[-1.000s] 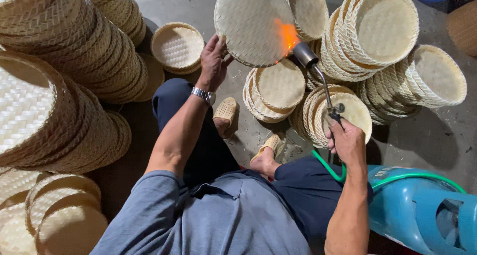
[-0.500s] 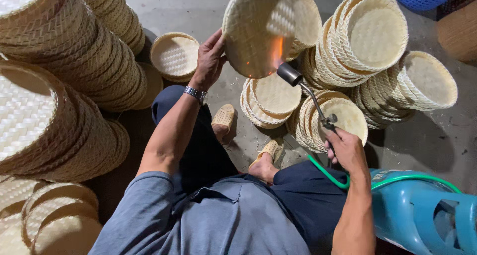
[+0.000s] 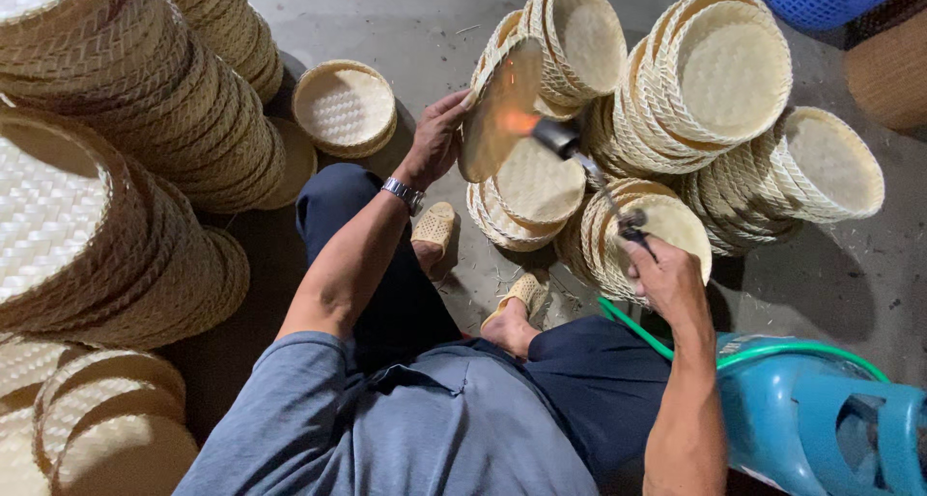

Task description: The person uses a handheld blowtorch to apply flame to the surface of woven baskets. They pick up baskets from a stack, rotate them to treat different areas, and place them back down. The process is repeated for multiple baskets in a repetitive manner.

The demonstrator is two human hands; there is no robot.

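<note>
My right hand, at four o'clock, is wrapped tight around the gas torch, green hose trailing to the blue cylinder. Up at twelve, my left hand pinches the rim of a woven tray, tilted on edge, flame touching it. Beyond, at one o'clock, stacked trays lean.

No packages, labels, signs or screens in view (only bare woven trays, unmarked).

Head camera, steeply downward, close overhead.
</note>
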